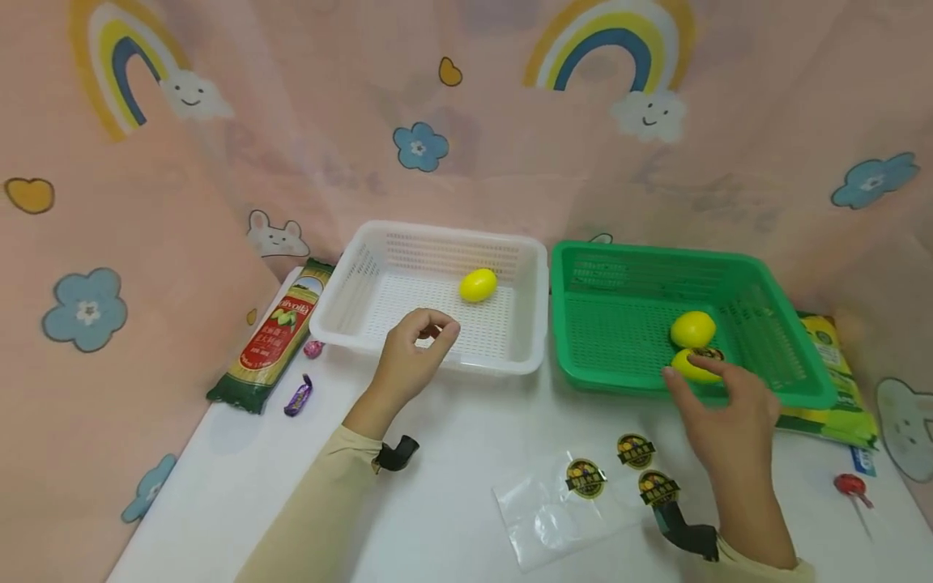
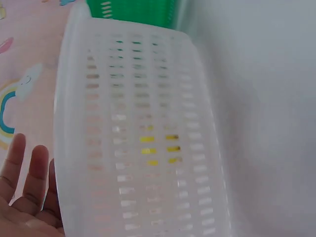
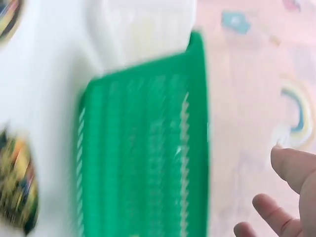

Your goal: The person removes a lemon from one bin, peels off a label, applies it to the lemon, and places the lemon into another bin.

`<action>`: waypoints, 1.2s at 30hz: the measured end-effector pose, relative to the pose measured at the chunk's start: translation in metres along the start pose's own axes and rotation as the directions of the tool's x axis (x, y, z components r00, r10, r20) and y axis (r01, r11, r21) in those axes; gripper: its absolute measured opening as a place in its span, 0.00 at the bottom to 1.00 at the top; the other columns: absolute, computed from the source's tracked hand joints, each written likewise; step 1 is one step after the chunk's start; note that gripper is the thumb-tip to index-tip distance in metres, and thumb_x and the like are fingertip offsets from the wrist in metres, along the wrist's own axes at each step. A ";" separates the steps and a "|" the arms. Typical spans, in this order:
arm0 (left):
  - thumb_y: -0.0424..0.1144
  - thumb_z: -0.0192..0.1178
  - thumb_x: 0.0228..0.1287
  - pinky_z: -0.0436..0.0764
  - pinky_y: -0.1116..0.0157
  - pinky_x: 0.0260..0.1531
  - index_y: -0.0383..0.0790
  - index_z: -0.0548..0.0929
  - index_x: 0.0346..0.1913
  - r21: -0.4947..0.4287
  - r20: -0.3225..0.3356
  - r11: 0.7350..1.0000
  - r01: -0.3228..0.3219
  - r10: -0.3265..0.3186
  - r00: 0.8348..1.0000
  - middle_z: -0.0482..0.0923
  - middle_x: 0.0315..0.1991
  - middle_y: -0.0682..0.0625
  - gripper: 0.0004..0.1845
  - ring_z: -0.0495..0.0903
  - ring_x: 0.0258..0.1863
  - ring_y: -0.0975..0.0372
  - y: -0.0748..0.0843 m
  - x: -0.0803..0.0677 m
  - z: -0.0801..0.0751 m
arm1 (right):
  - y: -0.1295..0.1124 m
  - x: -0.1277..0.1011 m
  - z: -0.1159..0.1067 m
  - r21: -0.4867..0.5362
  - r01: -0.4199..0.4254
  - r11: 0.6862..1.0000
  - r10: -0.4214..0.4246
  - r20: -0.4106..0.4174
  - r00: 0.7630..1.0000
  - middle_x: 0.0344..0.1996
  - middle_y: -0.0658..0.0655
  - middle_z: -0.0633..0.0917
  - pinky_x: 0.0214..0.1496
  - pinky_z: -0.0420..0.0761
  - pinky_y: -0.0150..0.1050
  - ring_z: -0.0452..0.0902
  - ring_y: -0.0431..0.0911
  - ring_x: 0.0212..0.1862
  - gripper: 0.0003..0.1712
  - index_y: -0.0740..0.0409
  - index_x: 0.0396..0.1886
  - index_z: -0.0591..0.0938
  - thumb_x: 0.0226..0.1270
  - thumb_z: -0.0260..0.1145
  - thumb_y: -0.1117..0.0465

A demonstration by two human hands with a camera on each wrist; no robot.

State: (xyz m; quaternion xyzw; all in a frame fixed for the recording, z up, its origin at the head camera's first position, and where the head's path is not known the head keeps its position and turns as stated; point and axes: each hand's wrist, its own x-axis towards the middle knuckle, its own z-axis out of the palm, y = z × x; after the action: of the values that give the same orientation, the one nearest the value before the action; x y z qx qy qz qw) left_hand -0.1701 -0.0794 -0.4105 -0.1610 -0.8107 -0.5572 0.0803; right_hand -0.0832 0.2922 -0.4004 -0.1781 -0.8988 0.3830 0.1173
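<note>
My left hand [image 1: 411,356] hovers at the front rim of the white basket [image 1: 350,336], thumb and index finger bent toward each other and nothing seen between them. Inside that basket lies a yellow lemon [image 1: 478,285]. Over the front edge of the green basket [image 1: 605,380] is my right hand [image 1: 736,413], its thumb and fingers apart. Close to its fingertips sits a lemon [image 1: 688,368] bearing a dark round sticker [image 1: 707,354]; a second lemon [image 1: 692,329] lies just behind. In the right wrist view the fingers [image 3: 291,165] are spread, beside the green basket.
Round black-and-gold stickers [image 1: 586,478] lie on and beside a clear plastic sheet [image 1: 539,518] at the front. Left of the white basket are a pasta packet [image 1: 273,336] and wrapped candies [image 1: 299,397]. A yellow-green bag [image 1: 838,389] and a red lollipop [image 1: 850,485] lie at right.
</note>
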 end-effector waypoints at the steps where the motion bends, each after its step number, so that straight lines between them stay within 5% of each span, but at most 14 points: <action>1: 0.44 0.63 0.78 0.78 0.47 0.55 0.40 0.86 0.47 0.002 0.003 1.000 0.000 0.000 1.000 0.84 0.48 0.50 0.10 0.78 0.47 0.55 -0.003 0.000 0.000 | -0.007 -0.002 0.002 0.022 0.033 0.999 -0.033 -0.010 0.999 0.75 0.70 0.69 0.73 0.54 0.71 0.51 0.69 0.77 0.32 0.60 0.72 0.79 0.77 0.69 0.46; 6: 0.44 0.62 0.78 0.78 0.55 0.52 0.40 0.86 0.48 0.017 0.036 1.000 -0.021 0.021 0.999 0.84 0.49 0.51 0.11 0.79 0.46 0.57 -0.011 0.003 0.004 | -0.049 -0.016 0.032 0.113 0.239 0.964 -0.237 -0.028 0.971 0.69 0.66 0.76 0.73 0.56 0.68 0.60 0.67 0.74 0.27 0.59 0.67 0.82 0.72 0.75 0.55; 12: 0.43 0.63 0.77 0.78 0.55 0.51 0.41 0.87 0.49 0.006 0.032 1.000 -0.002 0.002 0.999 0.84 0.49 0.51 0.09 0.79 0.47 0.56 -0.013 0.006 0.009 | -0.095 -0.030 0.098 0.164 0.321 0.933 -0.337 0.080 0.938 0.70 0.61 0.74 0.64 0.70 0.66 0.61 0.63 0.71 0.27 0.55 0.64 0.85 0.68 0.78 0.54; 18: 0.48 0.62 0.78 0.78 0.57 0.47 0.42 0.86 0.53 -0.038 0.059 0.989 0.140 -0.138 0.989 0.83 0.52 0.51 0.14 0.78 0.47 0.55 -0.001 0.016 0.014 | -0.098 -0.034 0.143 0.023 0.381 0.924 -0.382 0.069 0.922 0.61 0.64 0.79 0.64 0.73 0.63 0.64 0.65 0.68 0.18 0.57 0.51 0.90 0.64 0.82 0.56; 21: 0.52 0.61 0.78 0.79 0.56 0.45 0.44 0.85 0.57 -0.056 0.089 0.971 0.231 -0.225 0.970 0.81 0.56 0.50 0.18 0.78 0.48 0.53 0.014 0.037 0.015 | -0.098 -0.035 0.148 -0.009 0.364 0.931 -0.363 0.055 0.930 0.57 0.63 0.80 0.65 0.72 0.63 0.63 0.65 0.67 0.13 0.55 0.44 0.91 0.63 0.82 0.55; 26: 0.52 0.63 0.77 0.81 0.50 0.53 0.47 0.84 0.60 0.055 0.161 0.959 0.277 -0.283 0.946 0.78 0.63 0.47 0.18 0.77 0.59 0.50 0.019 0.091 0.015 | -0.103 -0.036 0.148 0.037 0.293 0.955 -0.295 0.085 0.952 0.56 0.61 0.80 0.64 0.72 0.62 0.60 0.62 0.69 0.11 0.54 0.39 0.91 0.63 0.82 0.54; 28: 0.51 0.63 0.77 0.80 0.49 0.57 0.48 0.84 0.60 0.119 0.178 0.941 0.318 -0.335 0.925 0.77 0.65 0.45 0.17 0.75 0.63 0.50 0.014 0.113 0.017 | -0.106 -0.038 0.148 0.047 0.268 0.962 -0.272 0.105 0.957 0.55 0.59 0.80 0.64 0.73 0.60 0.59 0.61 0.69 0.11 0.53 0.38 0.91 0.62 0.82 0.54; 32: 0.47 0.63 0.77 0.75 0.46 0.66 0.47 0.83 0.63 0.235 0.201 0.874 0.425 -0.471 0.859 0.73 0.71 0.44 0.17 0.72 0.69 0.46 0.004 0.146 0.023 | -0.109 -0.039 0.149 0.050 0.262 0.964 -0.266 0.121 0.956 0.50 0.56 0.80 0.64 0.72 0.58 0.59 0.60 0.69 0.11 0.51 0.38 0.91 0.61 0.83 0.53; 36: 0.44 0.66 0.74 0.66 0.39 0.71 0.48 0.81 0.67 0.384 0.230 0.830 0.405 -0.510 0.828 0.64 0.78 0.42 0.21 0.61 0.75 0.39 -0.012 0.163 0.028 | -0.113 -0.039 0.149 0.060 0.290 0.955 -0.295 0.123 0.948 0.44 0.54 0.81 0.64 0.71 0.56 0.61 0.58 0.67 0.11 0.50 0.37 0.90 0.61 0.83 0.52</action>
State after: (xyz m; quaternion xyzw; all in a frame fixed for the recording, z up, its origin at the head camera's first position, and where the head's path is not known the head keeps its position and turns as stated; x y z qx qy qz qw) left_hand -0.3252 -0.0292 -0.3813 -0.0333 -0.9062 -0.3873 -0.1664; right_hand -0.1255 0.1070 -0.4223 -0.0151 -0.9129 0.3906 0.1173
